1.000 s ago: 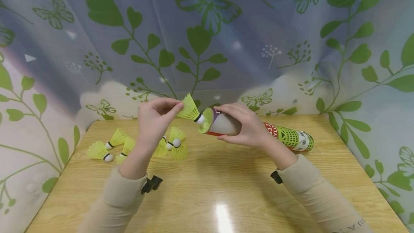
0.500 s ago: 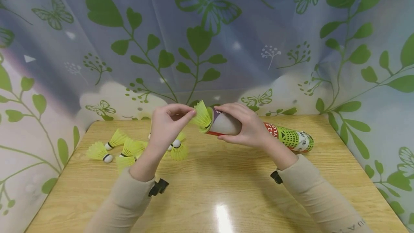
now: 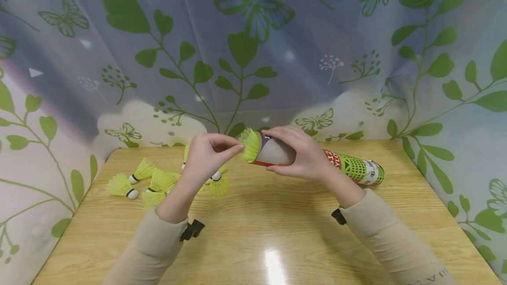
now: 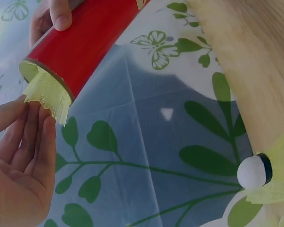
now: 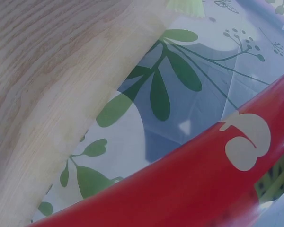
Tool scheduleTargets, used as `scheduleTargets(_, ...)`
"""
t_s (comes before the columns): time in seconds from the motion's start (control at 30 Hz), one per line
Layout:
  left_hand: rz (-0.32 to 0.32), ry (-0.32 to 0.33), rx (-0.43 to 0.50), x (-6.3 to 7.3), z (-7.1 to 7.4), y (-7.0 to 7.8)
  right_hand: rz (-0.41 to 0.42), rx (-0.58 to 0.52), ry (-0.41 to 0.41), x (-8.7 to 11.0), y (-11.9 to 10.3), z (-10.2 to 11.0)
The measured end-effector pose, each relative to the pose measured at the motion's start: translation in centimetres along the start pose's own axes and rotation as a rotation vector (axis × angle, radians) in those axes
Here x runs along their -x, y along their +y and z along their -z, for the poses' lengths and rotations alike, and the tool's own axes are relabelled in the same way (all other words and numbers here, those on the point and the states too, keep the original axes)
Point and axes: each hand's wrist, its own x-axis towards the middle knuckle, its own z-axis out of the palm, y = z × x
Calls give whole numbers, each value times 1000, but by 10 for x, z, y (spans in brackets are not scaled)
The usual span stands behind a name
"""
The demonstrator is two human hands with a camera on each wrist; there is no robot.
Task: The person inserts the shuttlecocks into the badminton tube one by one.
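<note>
A yellow shuttlecock sits in the mouth of a shuttlecock tube, with only the end of its skirt sticking out. My left hand pinches that skirt edge between thumb and fingers, as the left wrist view also shows at the skirt. My right hand grips the tube round its middle, the open end tilted toward the left. Red printing covers the side of the tube seen in the right wrist view. The cork of the held shuttlecock is hidden inside.
Several yellow shuttlecocks lie on the left part of the wooden table, some behind the left forearm. One more shuttlecock lies just right of the left wrist. A patterned curtain hangs behind the table's far edge.
My left hand has moved right, pushing the shuttlecock cork first into the tube until only its skirt end shows. My right hand and the tube have stayed in place.
</note>
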Motion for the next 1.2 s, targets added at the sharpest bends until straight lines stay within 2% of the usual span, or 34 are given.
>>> scheduleTargets(0.1,8,-12,31,-1,-3,-2,-4,2,-5,0,-1,0)
scheduleTargets(0.17,37,-18,68,-3,-6,-5,-6,0,-7,1,-1,0)
scheduleTargets(0.43,254,-42,342,-6,-14,-9,-7,-19,2,0,-1,0)
scheduleTargets(0.57,316,-29,415,-6,-20,-8,-10,-18,2,0,-2,0)
scheduleTargets(0.77,312,-41,442,-5,-24,-9,-10,-12,-3,1,-1,-1)
scheduleTargets(0.93,282,-64,435,-5,-24,-7,-11,-5,-6,1,-1,-1)
scheduleTargets(1.2,281,-90,422,-5,-22,-7,-8,-5,-5,1,0,-2)
